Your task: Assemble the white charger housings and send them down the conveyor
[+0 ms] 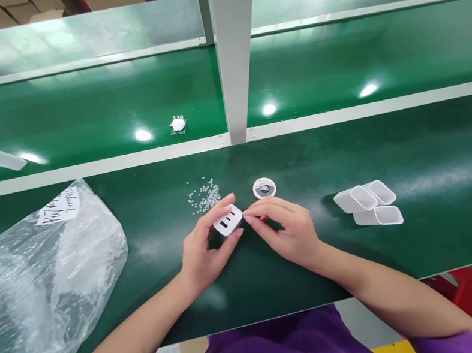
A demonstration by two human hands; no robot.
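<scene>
A white USB charger (pixel 228 221) with dark port slots on its end face is gripped between the thumb and fingers of my left hand (pixel 205 247). The thumb and forefinger of my right hand (pixel 285 230) are pinched together at the charger's right edge; whatever they hold is too small to make out. Just beyond my left fingers lies a scatter of tiny clear pieces (pixel 207 196). A round white ring-shaped item (pixel 264 188) with a grey centre rests past my right fingers.
Several white open-ended sleeves (pixel 366 205) lie to the right. A large clear plastic bag (pixel 49 282) with a handwritten label covers the left. On the shelf behind are another white sleeve (pixel 2 158) and a small circuit board (pixel 178 126). A white post (pixel 236 48) rises at centre.
</scene>
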